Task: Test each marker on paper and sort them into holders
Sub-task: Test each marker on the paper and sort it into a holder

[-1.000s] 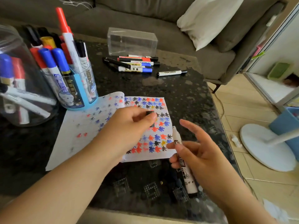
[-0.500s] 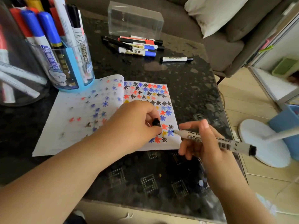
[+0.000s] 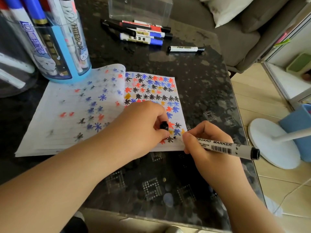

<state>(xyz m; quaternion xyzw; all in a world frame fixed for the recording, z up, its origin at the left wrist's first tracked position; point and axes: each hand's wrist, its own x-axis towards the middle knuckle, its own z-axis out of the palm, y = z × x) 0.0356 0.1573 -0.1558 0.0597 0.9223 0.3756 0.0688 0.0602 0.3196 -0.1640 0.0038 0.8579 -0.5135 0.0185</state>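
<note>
whiteboard marker [image 3: 223,147] sits pinched in the right hand [image 3: 207,148], tip touching the paper [image 3: 70,105] at its lower right corner, likely to add a test mark in a free gap. left hand [image 3: 138,126] curls around the black cap [image 3: 164,125], resting on the page, probably to steady it.

I see red, blue, black and yellow asterisks across the white lined notebook page [image 3: 151,91] on the black speckled tabletop [image 3: 193,73].
</note>
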